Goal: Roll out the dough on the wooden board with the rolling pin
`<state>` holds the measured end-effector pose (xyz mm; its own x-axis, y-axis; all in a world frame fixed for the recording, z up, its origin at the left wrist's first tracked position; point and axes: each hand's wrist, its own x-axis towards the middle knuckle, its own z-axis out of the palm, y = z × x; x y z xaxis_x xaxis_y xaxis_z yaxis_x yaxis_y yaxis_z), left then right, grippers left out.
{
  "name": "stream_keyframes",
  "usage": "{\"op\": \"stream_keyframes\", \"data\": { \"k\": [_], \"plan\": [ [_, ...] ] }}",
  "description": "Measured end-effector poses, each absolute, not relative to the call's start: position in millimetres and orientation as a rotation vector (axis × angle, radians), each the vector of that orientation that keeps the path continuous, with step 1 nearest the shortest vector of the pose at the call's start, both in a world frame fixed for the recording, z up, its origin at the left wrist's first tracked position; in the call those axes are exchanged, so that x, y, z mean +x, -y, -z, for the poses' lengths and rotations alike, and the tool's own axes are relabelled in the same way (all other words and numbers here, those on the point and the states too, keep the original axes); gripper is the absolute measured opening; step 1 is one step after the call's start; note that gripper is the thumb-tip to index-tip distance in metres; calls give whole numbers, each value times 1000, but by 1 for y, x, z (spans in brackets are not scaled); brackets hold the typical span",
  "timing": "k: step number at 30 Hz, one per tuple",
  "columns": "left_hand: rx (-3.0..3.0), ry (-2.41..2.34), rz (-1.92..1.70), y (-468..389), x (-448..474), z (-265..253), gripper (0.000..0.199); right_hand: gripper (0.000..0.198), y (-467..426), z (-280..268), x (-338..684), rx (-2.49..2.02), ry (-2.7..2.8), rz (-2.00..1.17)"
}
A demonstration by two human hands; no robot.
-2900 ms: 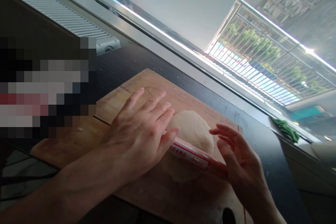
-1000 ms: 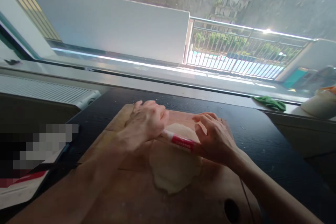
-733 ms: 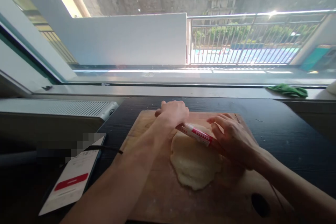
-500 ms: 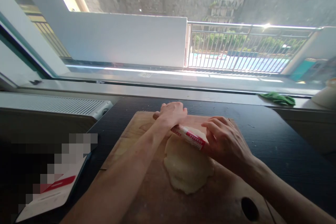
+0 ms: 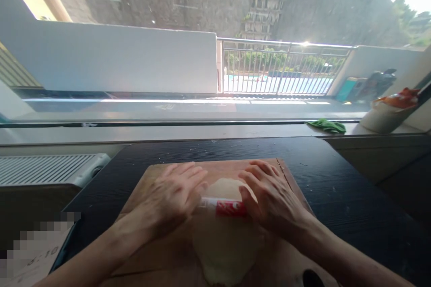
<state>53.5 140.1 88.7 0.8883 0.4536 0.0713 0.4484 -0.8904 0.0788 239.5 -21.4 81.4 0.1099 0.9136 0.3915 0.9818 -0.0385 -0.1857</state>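
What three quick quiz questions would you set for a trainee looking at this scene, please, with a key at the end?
1. Multiple choice: Where does the green cloth lie?
A) on the wooden board
B) on the window sill
C) on the radiator

2. True or false: The rolling pin lies across the dough.

3. Short answer: Which of the person's hands is nearer to the red patch on the pin?

Key:
1. B
2. True
3. The right hand
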Motion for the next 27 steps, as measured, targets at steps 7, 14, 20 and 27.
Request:
{"op": "stream_keyframes", "data": {
  "k": [7, 14, 20, 27],
  "plan": [
    [2953, -843, -168, -171, 89, -76, 50, 25, 4, -89, 253, -2130, 1793, 128],
    [3028, -893, -183, -125, 51, -88, 47, 33, 38, -73, 230, -2024, 1916, 41],
    [2904, -954, -261, -144, 71, -76, 46, 34, 14, -75, 252, -2068, 1906, 169],
    [2923, -887, -340, -133, 60, -75, 47, 34, 28, -73, 244, -2057, 1896, 135]
  ]
}}
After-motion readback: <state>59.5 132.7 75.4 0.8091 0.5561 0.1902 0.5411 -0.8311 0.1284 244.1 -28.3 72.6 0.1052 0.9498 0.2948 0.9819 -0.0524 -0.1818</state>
